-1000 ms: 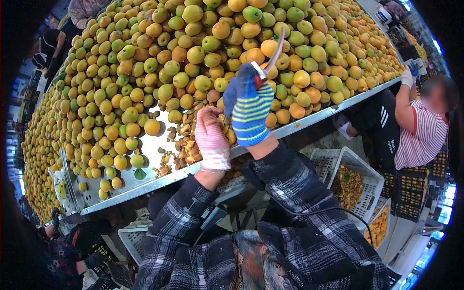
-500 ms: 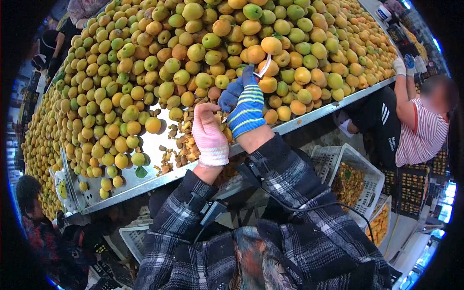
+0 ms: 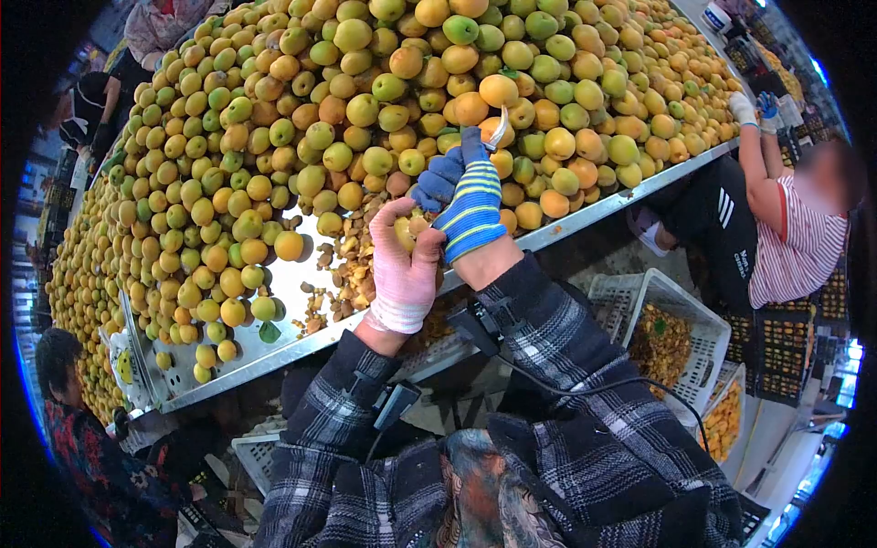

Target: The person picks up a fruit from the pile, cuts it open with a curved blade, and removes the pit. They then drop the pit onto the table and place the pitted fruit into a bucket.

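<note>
My left hand, in a pink and white glove, curls its thumb and fingers around a yellow-green apricot. Right against it, my right hand, in a blue glove with yellow stripes, is closed on a small knife whose curved metal blade sticks out past the fingers; its handle is hidden. Both hands are over the near edge of a metal table. Below and left of my left hand lie cut apricot pieces and pits. Whole apricots are heaped just beyond.
A white plastic crate with brown pits or scraps stands below the table at right, beside another holding orange pieces. A person in a striped shirt works at right; another person is at lower left. A cable runs along my right sleeve.
The thumb of my left hand has swung toward my right hand, and the apricot now shows between thumb and fingers. My right hand keeps its grip on the knife. The view has shifted slightly.
</note>
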A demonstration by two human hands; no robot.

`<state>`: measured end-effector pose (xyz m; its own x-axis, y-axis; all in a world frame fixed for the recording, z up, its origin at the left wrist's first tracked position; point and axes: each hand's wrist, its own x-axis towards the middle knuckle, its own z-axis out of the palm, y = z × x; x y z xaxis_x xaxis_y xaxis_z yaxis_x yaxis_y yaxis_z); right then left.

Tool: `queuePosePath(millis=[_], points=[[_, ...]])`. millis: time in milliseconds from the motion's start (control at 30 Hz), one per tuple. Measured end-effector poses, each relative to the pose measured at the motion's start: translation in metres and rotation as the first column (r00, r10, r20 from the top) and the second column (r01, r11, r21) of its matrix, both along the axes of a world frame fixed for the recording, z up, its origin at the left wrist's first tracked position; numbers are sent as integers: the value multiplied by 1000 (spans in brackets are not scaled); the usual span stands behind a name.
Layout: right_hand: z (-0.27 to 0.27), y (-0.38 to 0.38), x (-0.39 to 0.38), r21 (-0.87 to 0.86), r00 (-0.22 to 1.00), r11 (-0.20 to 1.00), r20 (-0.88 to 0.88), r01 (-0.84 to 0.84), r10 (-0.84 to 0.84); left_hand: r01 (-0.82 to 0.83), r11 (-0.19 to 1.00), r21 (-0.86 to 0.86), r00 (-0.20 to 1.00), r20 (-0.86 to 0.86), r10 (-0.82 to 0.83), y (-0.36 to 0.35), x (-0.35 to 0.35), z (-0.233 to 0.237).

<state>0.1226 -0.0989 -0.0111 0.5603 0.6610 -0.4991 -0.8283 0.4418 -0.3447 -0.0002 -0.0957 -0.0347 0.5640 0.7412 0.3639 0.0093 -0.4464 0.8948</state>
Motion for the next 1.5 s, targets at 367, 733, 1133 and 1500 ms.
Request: queuePosePath(millis=[367, 733, 1133, 1500], points=[[14, -17, 14, 38, 864, 997, 501, -68, 40, 192, 375, -907, 964, 246, 101, 26, -2, 10], [-5, -13, 34, -299, 504, 942, 843, 151, 187, 277, 104, -955, 759, 151, -634, -18, -56, 20], [-8, -18, 27, -548, 69, 789, 830, 279, 553, 70, 440, -895, 740, -249, -625, 1, -111, 7], [8, -23, 20, -514, 2, 801, 842, 307, 539, -111, 957, 267, 379, -879, 290, 134, -38, -15]])
